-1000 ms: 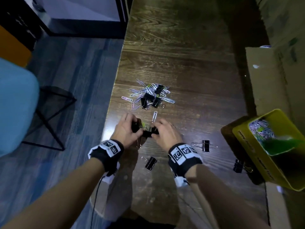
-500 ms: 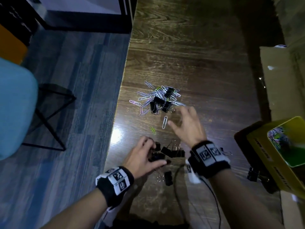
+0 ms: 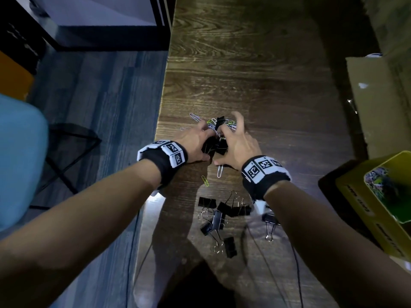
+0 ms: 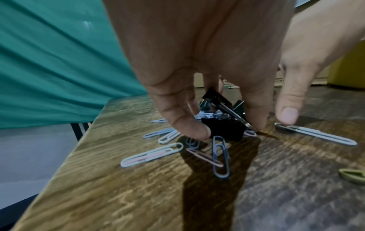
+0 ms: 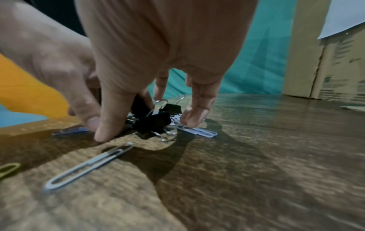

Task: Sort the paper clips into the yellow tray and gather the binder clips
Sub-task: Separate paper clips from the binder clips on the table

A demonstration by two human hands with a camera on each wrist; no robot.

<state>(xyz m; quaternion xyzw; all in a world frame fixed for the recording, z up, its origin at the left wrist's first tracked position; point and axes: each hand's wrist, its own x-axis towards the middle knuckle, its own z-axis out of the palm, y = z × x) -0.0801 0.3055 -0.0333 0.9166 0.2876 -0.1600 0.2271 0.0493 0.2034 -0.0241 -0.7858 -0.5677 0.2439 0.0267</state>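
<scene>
A mixed pile of black binder clips point(image 3: 219, 144) and coloured paper clips point(image 3: 195, 117) lies mid-table. My left hand point(image 3: 208, 138) curls round it from the left, thumb and fingers pinching a black binder clip point(image 4: 225, 132). From the right, my right hand point(image 3: 226, 138) arches over the same clips. Its thumb tip is on the wood and its curled fingers are behind a binder clip point(image 5: 156, 123). Several gathered binder clips point(image 3: 216, 218) lie nearer me. The yellow tray point(image 3: 364, 210) holding paper clips stands at the right.
A white paper clip point(image 3: 220, 171) and a green paper clip point(image 3: 205, 180) lie loose just behind my wrists. Cardboard boxes point(image 3: 375, 103) stand along the table's right side. The table's left edge point(image 3: 159, 130) is close to the pile. Thin cables point(image 3: 295, 263) trail under my right arm.
Both hands left the gathered binder clips near me and moved forward to the mixed pile. They now close round the black binder clips there.
</scene>
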